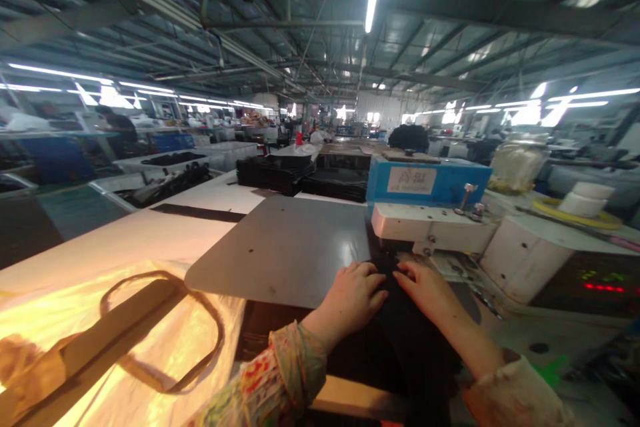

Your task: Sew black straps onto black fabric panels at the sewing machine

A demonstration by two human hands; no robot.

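A piece of black fabric (400, 320) lies under the head of a white sewing machine (433, 227) and hangs down toward me. My left hand (347, 297) grips its left edge close to the machine, with the fingers curled and the thumb pointing right. From the other side my right hand (425, 287) pinches the same fabric, its fingertips just short of the left hand's. The needle area is hidden behind the fabric and the machine head. To the left of my left hand is a smooth grey metal plate (290, 253).
Stacks of black pieces (335, 183) lie behind the plate. A blue box (450, 180) sits on the machine; a control panel with red digits (590, 280) is at right. Brown strips (110, 340) and clear plastic lie at left, beside crates of black material (165, 183).
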